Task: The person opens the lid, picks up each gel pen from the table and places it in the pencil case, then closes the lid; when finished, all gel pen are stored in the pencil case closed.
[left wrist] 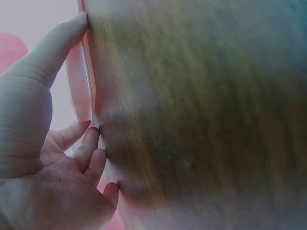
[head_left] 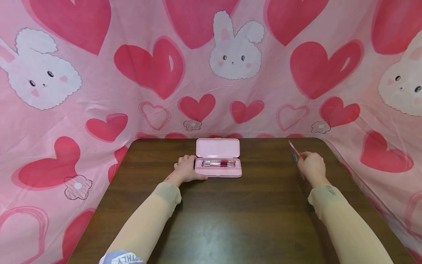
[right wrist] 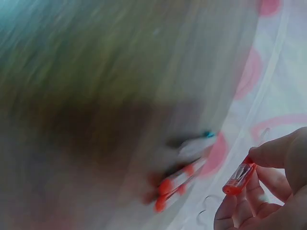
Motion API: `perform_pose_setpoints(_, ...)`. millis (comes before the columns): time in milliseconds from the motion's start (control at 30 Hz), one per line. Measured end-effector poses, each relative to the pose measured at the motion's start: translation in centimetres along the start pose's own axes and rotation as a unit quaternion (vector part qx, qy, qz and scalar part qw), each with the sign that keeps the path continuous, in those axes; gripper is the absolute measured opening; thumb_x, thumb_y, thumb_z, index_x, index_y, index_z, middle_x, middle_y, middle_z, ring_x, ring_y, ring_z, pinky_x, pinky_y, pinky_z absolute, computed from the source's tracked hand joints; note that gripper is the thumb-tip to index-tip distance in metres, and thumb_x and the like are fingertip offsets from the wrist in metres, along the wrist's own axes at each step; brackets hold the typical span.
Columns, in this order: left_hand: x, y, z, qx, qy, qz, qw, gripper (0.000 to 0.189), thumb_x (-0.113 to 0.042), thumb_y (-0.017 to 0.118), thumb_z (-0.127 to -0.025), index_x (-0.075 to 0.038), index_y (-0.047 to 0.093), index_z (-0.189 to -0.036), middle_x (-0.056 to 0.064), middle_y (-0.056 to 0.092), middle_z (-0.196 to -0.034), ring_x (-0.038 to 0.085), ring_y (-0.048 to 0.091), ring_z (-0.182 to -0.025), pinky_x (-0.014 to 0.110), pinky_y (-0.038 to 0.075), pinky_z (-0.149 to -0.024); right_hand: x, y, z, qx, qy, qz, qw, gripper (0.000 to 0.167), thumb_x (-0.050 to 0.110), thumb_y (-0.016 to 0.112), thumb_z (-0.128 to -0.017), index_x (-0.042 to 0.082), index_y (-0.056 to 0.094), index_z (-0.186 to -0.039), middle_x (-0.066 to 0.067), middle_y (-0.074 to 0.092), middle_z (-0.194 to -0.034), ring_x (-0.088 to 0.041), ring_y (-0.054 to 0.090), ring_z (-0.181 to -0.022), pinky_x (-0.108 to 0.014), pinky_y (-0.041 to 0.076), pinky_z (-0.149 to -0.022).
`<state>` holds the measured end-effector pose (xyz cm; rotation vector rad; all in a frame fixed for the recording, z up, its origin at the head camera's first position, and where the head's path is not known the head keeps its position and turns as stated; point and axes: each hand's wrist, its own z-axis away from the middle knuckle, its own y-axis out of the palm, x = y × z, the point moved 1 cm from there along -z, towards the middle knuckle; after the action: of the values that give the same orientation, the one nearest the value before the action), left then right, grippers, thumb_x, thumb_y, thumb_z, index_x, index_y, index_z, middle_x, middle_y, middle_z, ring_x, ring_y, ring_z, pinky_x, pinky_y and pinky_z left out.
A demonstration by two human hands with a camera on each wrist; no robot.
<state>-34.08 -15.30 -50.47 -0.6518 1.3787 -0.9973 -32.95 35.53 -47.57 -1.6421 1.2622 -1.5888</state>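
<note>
A pink pencil case (head_left: pixel 217 173) lies on the table with its lid (head_left: pixel 217 147) raised at the back. Several pens (head_left: pixel 219 163) with red and blue parts are in its rear section. My left hand (head_left: pixel 188 169) holds the case by its left end, thumb along the front edge, fingers round the side. Far to the right, my right hand (head_left: pixel 312 168) pinches a clear pen with a red cap (right wrist: pixel 239 178) between thumb and fingers. Beside that hand in the right wrist view, blurred red-ended pens (right wrist: pixel 178 184) and a teal-tipped piece (right wrist: pixel 197 144) lie on the table.
The dark wooden table (head_left: pixel 217 216) runs back to a pink cloth (head_left: pixel 227 88) printed with hearts and rabbits. The cloth also hangs along both sides. Bare tabletop lies between the pencil case and my right hand.
</note>
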Motion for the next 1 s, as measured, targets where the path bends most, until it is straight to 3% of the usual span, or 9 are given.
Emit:
perform_pose_setpoints(433, 0.5, 0.2, -0.3, -0.002, 0.005, -0.011, 0.9999, 0.108, -0.068, 0.093, -0.074, -0.009, 0.05, -0.154, 0.017, 0.054, -0.148, 0.039, 0.042, -0.139, 0.06, 0.034, -0.114, 5.7, 1.4, 0.9, -0.028, -0.088, -0.025, 0.9954, 0.033, 0.014, 0.062, -0.102, -0.004, 0.076, -0.125, -0.033, 0.071, -0.123, -0.055, 0.067, -0.116, -0.068, 0.052, -0.099)
perform_pose_setpoints(600, 0.5, 0.3, -0.3, 0.002, 0.005, -0.009, 0.9999, 0.107, -0.066, 0.094, -0.075, -0.009, 0.05, -0.154, 0.018, 0.054, -0.148, 0.04, 0.041, -0.14, 0.061, 0.033, -0.114, 6.9, 2.2, 0.9, -0.034, -0.116, -0.024, 0.9924, 0.032, 0.013, 0.064, -0.101, -0.004, 0.077, -0.124, -0.033, 0.072, -0.121, -0.053, 0.069, -0.113, -0.067, 0.054, -0.095)
perform_pose_setpoints(1000, 0.2, 0.4, -0.1, 0.001, 0.004, -0.002, 1.0, 0.105, -0.064, 0.095, -0.075, -0.009, 0.051, -0.153, 0.018, 0.054, -0.147, 0.039, 0.041, -0.139, 0.06, 0.033, -0.115, 10.8, 4.6, 1.5, 0.003, -0.149, -0.031, 0.9883, 0.028, 0.012, 0.067, -0.102, -0.002, 0.078, -0.124, -0.026, 0.073, -0.117, -0.044, 0.071, -0.104, -0.06, 0.057, -0.092)
